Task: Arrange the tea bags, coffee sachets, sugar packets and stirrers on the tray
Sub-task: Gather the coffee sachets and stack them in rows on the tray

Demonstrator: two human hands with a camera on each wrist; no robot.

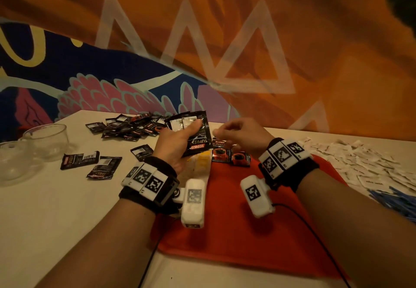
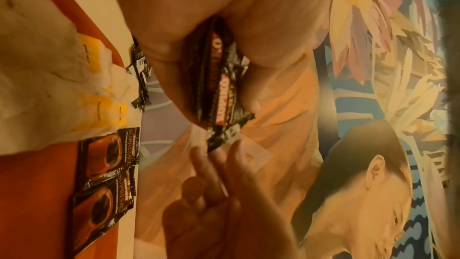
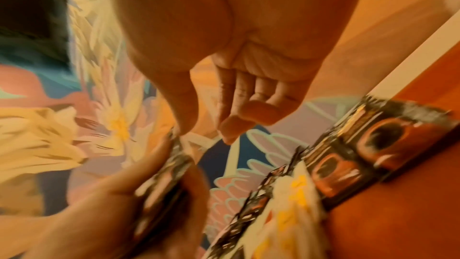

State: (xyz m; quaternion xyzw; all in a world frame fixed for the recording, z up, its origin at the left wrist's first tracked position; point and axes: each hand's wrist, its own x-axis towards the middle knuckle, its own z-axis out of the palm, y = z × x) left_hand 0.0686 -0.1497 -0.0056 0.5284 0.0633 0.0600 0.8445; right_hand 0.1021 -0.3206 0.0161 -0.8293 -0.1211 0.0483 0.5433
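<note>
Tray [image 1: 236,231] lies nearest to me, red, mostly bare at its near part. At its far edge I see two sachets [image 1: 231,156] laid side by side, face up, just beside a bunch of tea bags [image 1: 200,161] with yellow tags, so a row seems to be started there.

Above them my left hand [image 1: 177,143] grips a small stack [image 1: 191,130] of coffee sachets, thumb across the front, held up like cards so I can feed them one at a time. My right hand [image 1: 238,134] holds nothing; its fingers are loosely curled, thumb and forefinger reaching to the stack's edge, I think to draw the next sachet.

Farther left, loose sachets [image 1: 130,125] lie in a pile beside glass cups [image 1: 45,139]. On the right, sugar packets [image 1: 360,159] and blue stirrers [image 1: 396,202] wait on the table [image 1: 56,209].
</note>
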